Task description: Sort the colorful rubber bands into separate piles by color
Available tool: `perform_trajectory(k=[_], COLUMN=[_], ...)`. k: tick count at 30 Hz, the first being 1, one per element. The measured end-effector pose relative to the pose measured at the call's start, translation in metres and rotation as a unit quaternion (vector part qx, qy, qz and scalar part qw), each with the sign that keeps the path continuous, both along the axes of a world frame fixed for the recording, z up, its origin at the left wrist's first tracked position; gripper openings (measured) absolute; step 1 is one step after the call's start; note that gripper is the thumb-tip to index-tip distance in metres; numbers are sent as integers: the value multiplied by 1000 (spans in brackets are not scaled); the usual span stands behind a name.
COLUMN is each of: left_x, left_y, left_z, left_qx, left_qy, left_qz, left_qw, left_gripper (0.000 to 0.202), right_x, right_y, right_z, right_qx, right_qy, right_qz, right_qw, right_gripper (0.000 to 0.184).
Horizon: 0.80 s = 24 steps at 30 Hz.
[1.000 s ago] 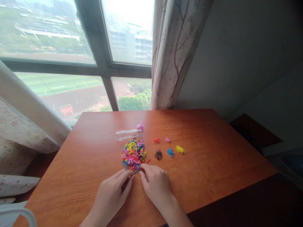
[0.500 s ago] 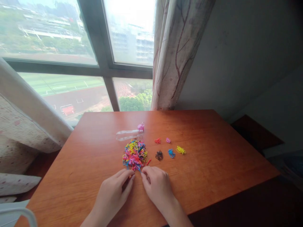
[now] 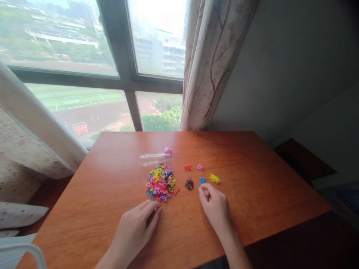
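The blue bands (image 3: 202,180) lie on the tabletop (image 3: 266,186) between black bands (image 3: 189,184) and yellow bands (image 3: 215,178). My right hand (image 3: 216,203) pinches at their near edge, its hold unclear; my left hand (image 3: 137,220) curls near the mixed pile (image 3: 160,183), grip unclear. I seem to be adding 1 by colour, which calls for parting fingertips.

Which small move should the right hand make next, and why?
The right hand should probably loosen its pinch: it seems to hold a blue band right at the small blue pile, where a release would keep colours together.
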State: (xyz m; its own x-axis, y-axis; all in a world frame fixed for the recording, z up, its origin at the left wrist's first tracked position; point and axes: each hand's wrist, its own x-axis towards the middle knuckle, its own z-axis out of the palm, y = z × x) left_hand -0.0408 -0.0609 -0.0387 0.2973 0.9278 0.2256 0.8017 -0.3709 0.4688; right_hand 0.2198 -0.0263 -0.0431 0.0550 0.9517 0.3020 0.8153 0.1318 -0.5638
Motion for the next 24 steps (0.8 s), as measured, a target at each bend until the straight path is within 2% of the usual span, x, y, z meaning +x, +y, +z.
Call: perform_trajectory(k=[5,12,18,24], left_x=[0,1,0,0], left_y=[0,0,0,-1], left_z=[-1,1,1,-1], left_qx=[-6,-2,4,-7], left_qy=[13,12,13,15], left_qz=[1,1,3,0], left_qw=[1000,1000,1000,1000], left_gripper=[22,22,23,21], right_x=[23,23,15,-15], right_y=[10,11,5,-3], right_z=[-7,-11,-4,-1], right_qx=[-4,-5,-4,-20], right_qy=[-19,-19,-14,-5], right_qz=[-35,-38,-27,46], right_qw=[999,999,1000,999], right_gripper=[26,26,23,19])
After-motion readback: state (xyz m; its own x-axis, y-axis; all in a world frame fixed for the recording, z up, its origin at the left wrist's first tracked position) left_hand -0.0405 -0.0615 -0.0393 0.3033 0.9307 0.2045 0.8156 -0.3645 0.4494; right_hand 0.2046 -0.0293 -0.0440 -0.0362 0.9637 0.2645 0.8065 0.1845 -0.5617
